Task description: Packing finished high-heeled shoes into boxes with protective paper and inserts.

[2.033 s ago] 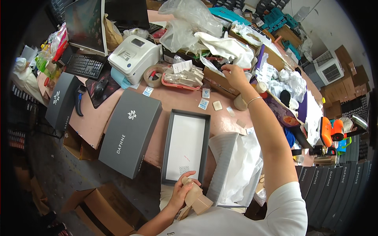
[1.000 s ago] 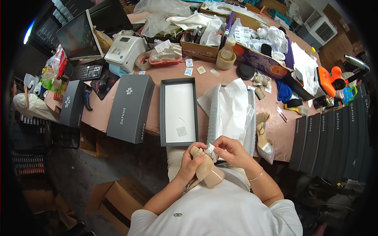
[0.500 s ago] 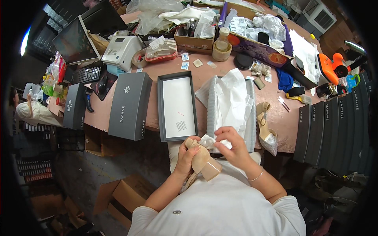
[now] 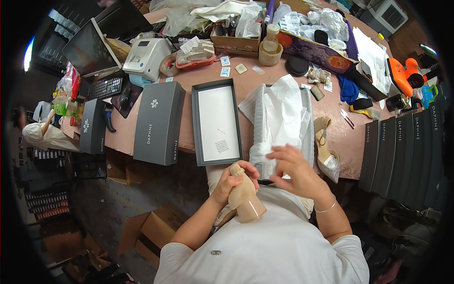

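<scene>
My left hand (image 4: 226,185) is closed around a beige heeled shoe (image 4: 246,198), its block heel turned toward my body. Over the front end of the open shoe box (image 4: 307,125), my right hand (image 4: 301,174) is raised with its fingers apart and nothing visible in them. White tissue paper (image 4: 281,111) lies heaped in that box, with a crumpled white wad (image 4: 258,152) at its near left side. The matching shoe (image 4: 325,149) rests on the table just right of the box, its toe glittery and pointing toward me.
A grey lid with white lining (image 4: 215,109) lies left of the box, beside a closed grey shoe box (image 4: 160,123). Grey boxes (image 4: 402,151) stand in a row at the right. Farther back are a label printer (image 4: 147,59) and a purple carton (image 4: 317,54). Another person's arm (image 4: 47,122) shows far left.
My right hand has let go of the white paper wad and moved right, away from the shoe. The wad now lies at the box. My left hand still holds the shoe.
</scene>
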`<state>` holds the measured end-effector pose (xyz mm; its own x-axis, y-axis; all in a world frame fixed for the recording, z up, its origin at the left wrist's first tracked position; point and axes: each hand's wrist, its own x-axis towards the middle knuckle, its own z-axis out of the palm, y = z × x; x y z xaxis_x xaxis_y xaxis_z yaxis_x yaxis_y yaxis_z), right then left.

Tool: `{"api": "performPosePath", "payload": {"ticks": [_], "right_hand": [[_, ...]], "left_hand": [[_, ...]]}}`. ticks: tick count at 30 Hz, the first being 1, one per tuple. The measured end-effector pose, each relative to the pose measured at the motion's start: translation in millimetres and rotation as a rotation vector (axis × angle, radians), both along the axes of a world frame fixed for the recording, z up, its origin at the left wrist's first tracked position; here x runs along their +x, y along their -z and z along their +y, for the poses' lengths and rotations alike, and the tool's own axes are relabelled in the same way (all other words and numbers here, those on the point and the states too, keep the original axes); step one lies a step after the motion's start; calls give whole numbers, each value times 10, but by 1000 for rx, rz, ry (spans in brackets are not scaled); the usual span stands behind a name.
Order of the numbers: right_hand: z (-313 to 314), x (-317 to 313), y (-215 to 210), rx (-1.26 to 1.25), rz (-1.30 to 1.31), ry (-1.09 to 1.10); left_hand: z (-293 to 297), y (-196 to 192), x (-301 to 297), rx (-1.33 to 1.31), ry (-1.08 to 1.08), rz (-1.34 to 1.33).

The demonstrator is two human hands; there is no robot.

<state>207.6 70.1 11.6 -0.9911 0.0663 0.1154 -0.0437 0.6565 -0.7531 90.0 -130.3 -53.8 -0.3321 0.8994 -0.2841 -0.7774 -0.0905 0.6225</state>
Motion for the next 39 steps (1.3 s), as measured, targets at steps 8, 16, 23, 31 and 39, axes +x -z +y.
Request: {"api": "performPosePath", "payload": {"ticks": [8, 16, 23, 31, 39], "right_hand": [[-441, -181, 305, -519, 34, 126], [-355, -279, 271, -506, 117, 297], [-264, -286, 319, -480, 75, 130], [-410, -206, 307, -394, 63, 137], [-159, -212, 349, -587, -224, 101]], "left_hand": [[24, -70, 99, -87, 133, 64], [-15, -30, 228, -131, 0, 67], [24, -146, 275, -176, -43, 143], [-55, -101, 269, -119, 4, 165], [6, 56, 178, -137, 93, 162]]}}
